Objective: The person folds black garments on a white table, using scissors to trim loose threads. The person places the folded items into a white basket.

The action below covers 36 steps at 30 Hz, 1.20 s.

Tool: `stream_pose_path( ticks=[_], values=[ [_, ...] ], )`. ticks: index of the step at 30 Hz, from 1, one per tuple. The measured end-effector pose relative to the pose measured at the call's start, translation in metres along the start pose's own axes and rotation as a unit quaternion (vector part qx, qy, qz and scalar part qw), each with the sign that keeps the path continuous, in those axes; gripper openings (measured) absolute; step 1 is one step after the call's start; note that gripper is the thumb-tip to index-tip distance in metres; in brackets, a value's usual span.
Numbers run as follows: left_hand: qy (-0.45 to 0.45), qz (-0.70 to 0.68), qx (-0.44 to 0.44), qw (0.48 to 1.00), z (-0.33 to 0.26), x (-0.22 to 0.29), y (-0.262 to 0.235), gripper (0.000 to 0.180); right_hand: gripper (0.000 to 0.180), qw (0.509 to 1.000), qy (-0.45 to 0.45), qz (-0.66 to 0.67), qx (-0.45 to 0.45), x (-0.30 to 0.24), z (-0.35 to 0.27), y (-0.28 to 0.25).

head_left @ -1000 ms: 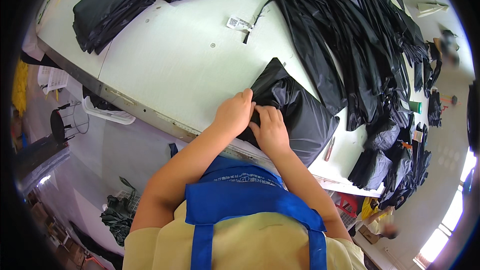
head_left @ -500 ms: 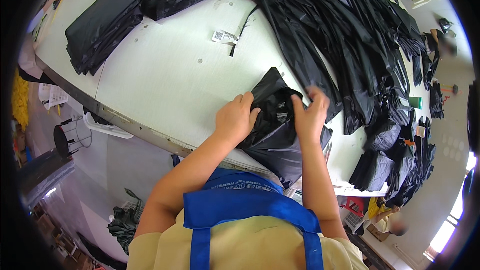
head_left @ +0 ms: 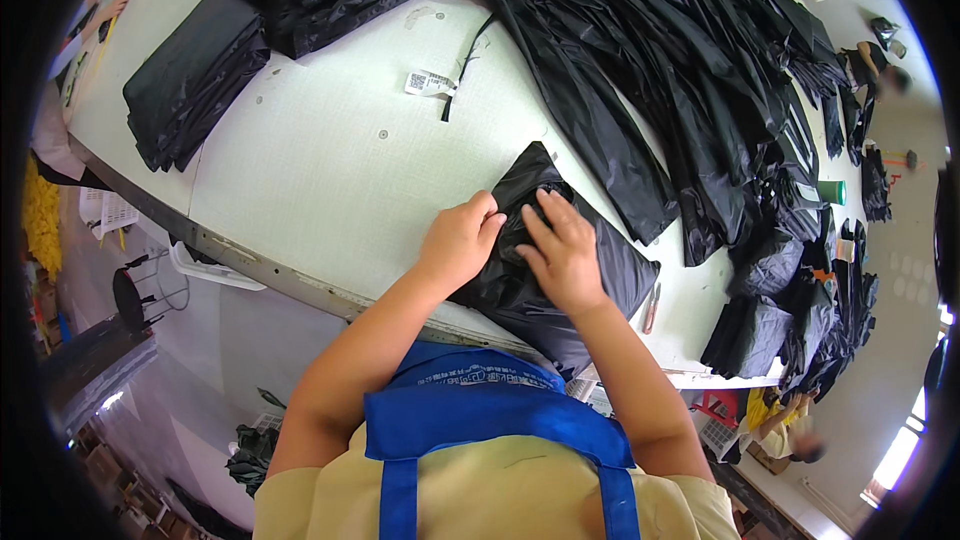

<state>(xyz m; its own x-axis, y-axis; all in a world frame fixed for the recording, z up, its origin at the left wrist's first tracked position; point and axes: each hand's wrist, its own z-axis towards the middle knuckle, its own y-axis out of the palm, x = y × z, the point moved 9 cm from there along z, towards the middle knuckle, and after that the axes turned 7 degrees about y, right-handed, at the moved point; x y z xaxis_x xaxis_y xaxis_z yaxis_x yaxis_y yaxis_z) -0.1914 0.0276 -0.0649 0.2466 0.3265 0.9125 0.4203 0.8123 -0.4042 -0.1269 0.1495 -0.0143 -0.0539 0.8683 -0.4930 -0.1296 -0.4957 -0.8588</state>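
Note:
A piece of thin, shiny black fabric [head_left: 620, 268] lies bunched on the near edge of the white table, partly hanging over it toward my apron. My left hand [head_left: 452, 243] is closed on the fabric's left side, thumb and fingers pinching a fold. Spread across the middle of the piece, my right hand [head_left: 566, 252] presses down with its fingers apart. Beneath both hands, part of the fabric is hidden. Just right of the piece lies a small tool with a reddish handle [head_left: 651, 310].
Long black fabric panels [head_left: 640, 50] cover the table's far side. A folded black stack [head_left: 195, 75] lies far left, and a white tag [head_left: 430, 83] with a black strip sits mid-table. At right are black bundles [head_left: 755, 325] and a green spool [head_left: 832, 191]. Other people work farther off.
My right hand has moved left and down from the fabric's right edge onto its middle. The opening there now looks covered, and the piece lies flatter. My left hand keeps its pinch.

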Motion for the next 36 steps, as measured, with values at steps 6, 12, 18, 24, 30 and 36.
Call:
stream_pose_path(
  ticks=[6, 12, 18, 24, 30, 36],
  values=[
    [0.111, 0.062, -0.037, 0.991, -0.015, 0.067, 0.014, 0.014, 0.028, 0.995, -0.054, -0.069, -0.047, -0.017, -0.029, 0.036],
    [0.014, 0.125, -0.091, 0.988, -0.028, -0.002, 0.044, 0.015, 0.04, 0.982, 0.053, 0.159, -0.088, 0.023, -0.015, 0.05],
    [-0.037, 0.11, -0.103, 0.988, -0.025, -0.01, 0.037, 0.014, 0.061, 0.991, 0.049, -0.051, -0.117, 0.001, -0.051, 0.03],
    [0.045, 0.144, -0.144, 0.978, -0.026, 0.036, 0.082, 0.014, 0.034, 0.989, 0.064, -0.042, -0.13, 0.03, -0.053, 0.07],
    [0.051, 0.215, -0.173, 0.96, -0.014, 0.016, 0.096, 0.013, 0.023, 0.978, 0.112, 0.15, 0.089, 0.045, -0.059, 0.004],
    [0.028, 0.22, -0.196, 0.955, -0.005, 0.0, 0.094, 0.015, 0.03, 0.971, 0.203, 0.104, 0.067, 0.022, -0.074, 0.015]
  ],
)
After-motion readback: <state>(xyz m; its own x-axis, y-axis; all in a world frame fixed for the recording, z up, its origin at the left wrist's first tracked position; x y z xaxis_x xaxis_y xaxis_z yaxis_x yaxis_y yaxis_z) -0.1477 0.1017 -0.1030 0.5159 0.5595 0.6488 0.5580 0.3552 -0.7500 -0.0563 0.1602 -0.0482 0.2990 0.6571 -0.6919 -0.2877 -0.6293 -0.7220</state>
